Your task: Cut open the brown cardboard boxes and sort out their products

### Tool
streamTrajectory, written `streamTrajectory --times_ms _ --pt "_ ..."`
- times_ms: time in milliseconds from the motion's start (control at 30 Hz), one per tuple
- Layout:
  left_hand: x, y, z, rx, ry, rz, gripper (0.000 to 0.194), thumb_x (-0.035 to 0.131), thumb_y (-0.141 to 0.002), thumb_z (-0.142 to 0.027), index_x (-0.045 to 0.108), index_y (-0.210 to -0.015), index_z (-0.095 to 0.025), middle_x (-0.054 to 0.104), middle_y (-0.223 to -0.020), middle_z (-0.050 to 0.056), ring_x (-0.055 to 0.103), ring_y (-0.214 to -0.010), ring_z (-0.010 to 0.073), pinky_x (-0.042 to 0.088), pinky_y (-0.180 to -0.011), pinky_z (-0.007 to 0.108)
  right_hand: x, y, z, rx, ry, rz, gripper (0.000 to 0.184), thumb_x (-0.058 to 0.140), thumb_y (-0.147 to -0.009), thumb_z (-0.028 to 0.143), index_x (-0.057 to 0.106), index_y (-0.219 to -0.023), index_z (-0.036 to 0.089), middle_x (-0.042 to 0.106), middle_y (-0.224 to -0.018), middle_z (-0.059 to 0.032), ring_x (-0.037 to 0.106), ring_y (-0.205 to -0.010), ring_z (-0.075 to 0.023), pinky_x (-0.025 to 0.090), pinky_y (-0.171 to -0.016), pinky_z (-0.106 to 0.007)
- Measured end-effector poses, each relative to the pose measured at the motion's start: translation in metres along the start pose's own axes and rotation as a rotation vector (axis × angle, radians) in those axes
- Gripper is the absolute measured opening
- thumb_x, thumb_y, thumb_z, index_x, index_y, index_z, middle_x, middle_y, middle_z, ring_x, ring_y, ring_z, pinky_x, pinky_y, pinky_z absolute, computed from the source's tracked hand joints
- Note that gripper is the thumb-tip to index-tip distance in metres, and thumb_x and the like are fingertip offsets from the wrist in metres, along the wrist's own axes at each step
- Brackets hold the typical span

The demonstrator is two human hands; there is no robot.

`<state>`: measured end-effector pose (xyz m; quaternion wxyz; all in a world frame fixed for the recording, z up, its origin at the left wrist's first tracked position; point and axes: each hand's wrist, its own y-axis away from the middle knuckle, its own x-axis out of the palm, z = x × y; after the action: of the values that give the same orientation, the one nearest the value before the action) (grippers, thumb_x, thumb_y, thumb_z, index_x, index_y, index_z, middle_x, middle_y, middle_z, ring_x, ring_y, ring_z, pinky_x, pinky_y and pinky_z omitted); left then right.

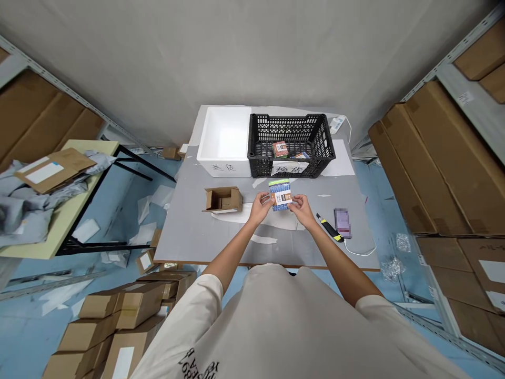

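Note:
Between my two hands is a small blue patterned packet (280, 196) with a white and orange label and a green strip along its top. My left hand (261, 207) pinches its left edge, and my right hand (302, 209) grips the right edge. The packet is held above the grey table (189, 210), just in front of a black plastic crate (292, 167). Inside that crate lie a red patterned packet (280, 149) and a partly hidden blue one (302, 155). To the left of my hands stands an opened small cardboard box (224, 200).
A white foam box (224, 167) adjoins the crate's left side. Right of my hands lie a black and yellow utility knife (330, 228) and a phone (342, 223) with a white cable. Stacked cartons (134, 305) stand on the floor at left; shelves with large cartons (430, 163) rise at right.

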<state>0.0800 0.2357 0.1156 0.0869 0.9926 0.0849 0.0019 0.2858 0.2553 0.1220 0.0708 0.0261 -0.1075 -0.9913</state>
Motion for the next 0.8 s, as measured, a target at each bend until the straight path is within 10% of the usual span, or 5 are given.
streamTrajectory --times_ms 333,567,800 --pt "0.005 -0.058 -0.044 0.145 -0.134 -0.045 0.061 0.072 -0.084 -0.04 0.056 -0.14 -0.024 0.061 -0.123 0.01 0.066 -0.086 0.018 0.057 -0.09 0.04 0.02 -0.079 0.048 -0.015 -0.079 -0.099 0.053 0.08 -0.066 0.063 0.056 -0.091 0.023 0.067 -0.096 -0.0042 0.065 -0.088 -0.0202 0.057 -0.086 -0.039" --pt "0.015 -0.113 -0.077 0.319 -0.218 -0.145 0.072 0.068 -0.088 -0.033 0.037 -0.153 -0.028 0.034 -0.161 0.01 0.04 -0.145 0.0294 0.039 -0.117 0.044 0.027 -0.133 0.078 -0.13 -0.205 -0.049 0.07 0.081 -0.067 0.055 0.057 -0.126 0.027 0.06 -0.137 -0.0104 0.062 -0.122 -0.0263 0.053 -0.101 -0.043" --pt "-0.005 -0.094 -0.061 0.278 -0.363 -0.164 0.064 0.063 -0.087 -0.023 0.044 -0.148 -0.027 0.035 -0.16 0.008 0.026 -0.153 0.0279 0.022 -0.127 0.046 0.03 -0.116 0.053 0.029 -0.144 0.028 0.052 0.075 -0.069 0.048 0.064 -0.115 0.025 0.062 -0.136 -0.0111 0.068 -0.111 -0.0255 0.054 -0.098 -0.045"
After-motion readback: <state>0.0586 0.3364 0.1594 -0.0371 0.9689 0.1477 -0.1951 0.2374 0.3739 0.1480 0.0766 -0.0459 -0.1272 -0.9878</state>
